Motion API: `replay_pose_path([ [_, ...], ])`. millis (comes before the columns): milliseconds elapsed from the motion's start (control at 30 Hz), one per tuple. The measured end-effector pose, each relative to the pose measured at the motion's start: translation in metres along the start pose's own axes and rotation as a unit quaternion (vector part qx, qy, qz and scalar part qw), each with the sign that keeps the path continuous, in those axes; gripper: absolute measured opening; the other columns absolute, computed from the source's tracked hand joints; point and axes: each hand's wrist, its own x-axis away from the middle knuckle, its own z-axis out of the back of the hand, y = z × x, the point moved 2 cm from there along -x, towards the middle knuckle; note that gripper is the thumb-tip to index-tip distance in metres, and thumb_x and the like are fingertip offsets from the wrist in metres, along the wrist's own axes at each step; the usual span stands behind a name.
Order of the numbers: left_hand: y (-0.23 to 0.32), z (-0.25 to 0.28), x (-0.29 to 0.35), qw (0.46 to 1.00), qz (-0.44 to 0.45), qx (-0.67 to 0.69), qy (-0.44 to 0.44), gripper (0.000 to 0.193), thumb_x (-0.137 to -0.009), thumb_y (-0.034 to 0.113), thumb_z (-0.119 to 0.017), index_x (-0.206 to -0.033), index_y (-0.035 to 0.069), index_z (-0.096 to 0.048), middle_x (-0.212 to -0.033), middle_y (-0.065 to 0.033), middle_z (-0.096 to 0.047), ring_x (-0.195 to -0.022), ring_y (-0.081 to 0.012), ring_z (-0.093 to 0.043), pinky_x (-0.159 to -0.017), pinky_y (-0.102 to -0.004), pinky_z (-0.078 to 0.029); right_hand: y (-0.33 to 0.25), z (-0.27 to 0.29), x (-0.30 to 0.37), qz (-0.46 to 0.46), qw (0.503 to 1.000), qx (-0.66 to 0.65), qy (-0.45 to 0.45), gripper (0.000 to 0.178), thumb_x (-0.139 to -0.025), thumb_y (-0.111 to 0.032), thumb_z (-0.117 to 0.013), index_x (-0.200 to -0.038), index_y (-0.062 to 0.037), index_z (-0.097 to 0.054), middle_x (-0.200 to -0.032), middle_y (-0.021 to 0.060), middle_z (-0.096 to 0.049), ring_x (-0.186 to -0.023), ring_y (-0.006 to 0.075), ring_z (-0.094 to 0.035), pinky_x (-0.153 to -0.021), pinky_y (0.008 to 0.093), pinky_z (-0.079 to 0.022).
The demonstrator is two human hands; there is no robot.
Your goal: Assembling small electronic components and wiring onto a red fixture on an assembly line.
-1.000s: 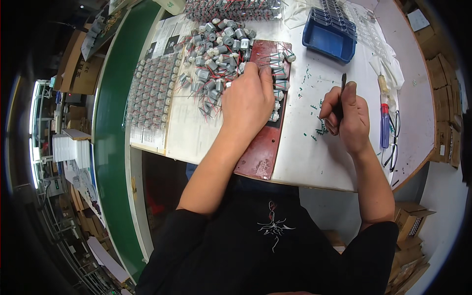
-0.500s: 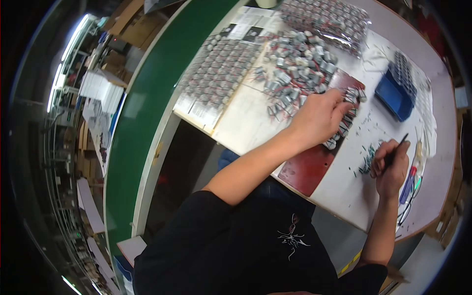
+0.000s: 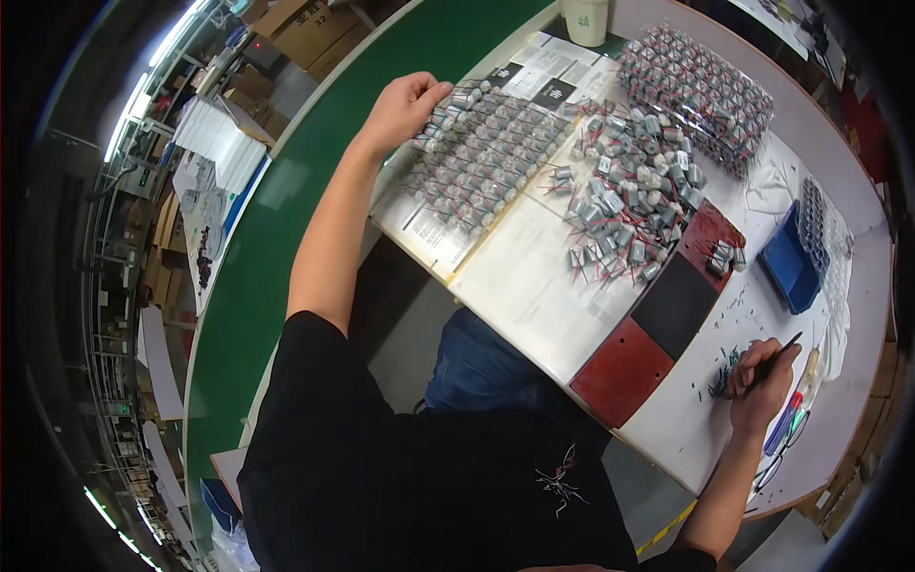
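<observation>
My left hand (image 3: 405, 112) is closed at the far left corner of the neat rows of small wired motors (image 3: 477, 157). Its fingers grip a short row of motors (image 3: 444, 122) along the edge of that block; part of the grip is hidden. Low on the right, my right hand (image 3: 760, 381) is closed around a slim dark pen-like tool (image 3: 792, 340), its tip pointing up and away. Between the hands lies a red board with a black middle (image 3: 620, 374). A few motors (image 3: 724, 255) sit at the board's far end.
A loose heap of grey motors with red and black wires (image 3: 634, 191) covers the table's middle. Behind it stands a bagged block of motors (image 3: 701, 95) and a pale cup (image 3: 585, 21). Rightward are a blue tray (image 3: 789, 262), dark green scraps (image 3: 729, 372) and a purple-handled tool (image 3: 783, 422).
My left hand has moved from the red board to the rows at far left. Most of the motors lined up on the board are gone from it. My right hand keeps its tool.
</observation>
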Motion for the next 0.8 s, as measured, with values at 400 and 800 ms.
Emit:
replay_pose_path([
  [400, -0.074, -0.013, -0.034, 0.997, 0.000, 0.003, -0.082, 0.033, -0.104, 0.035, -0.072, -0.093, 0.005, -0.065, -0.075, 0.0067, -0.054, -0.069, -0.0047, -0.044, -0.061, -0.0266, -0.038, -0.004, 0.019, -0.001, 0.024, 0.998, -0.029, 0.059, 0.062, -0.115, -0.056, -0.036, -0.079, -0.0090, -0.054, -0.058, -0.0017, -0.039, -0.045, 0.0095, -0.035, -0.041, 0.0251, -0.030],
  [800, -0.081, -0.032, -0.029, 0.993, 0.088, -0.069, 0.033, 0.068, -0.102, 0.059, -0.064, -0.133, -0.001, -0.065, -0.111, -0.0127, -0.072, -0.097, -0.0208, -0.067, -0.087, -0.0344, -0.054, -0.009, 0.021, 0.002, 0.045, 0.998, -0.040, 0.025, 0.061, -0.115, -0.055, -0.036, -0.080, -0.0081, -0.053, -0.063, -0.0006, -0.040, -0.047, 0.0097, -0.037, -0.042, 0.0246, -0.031],
])
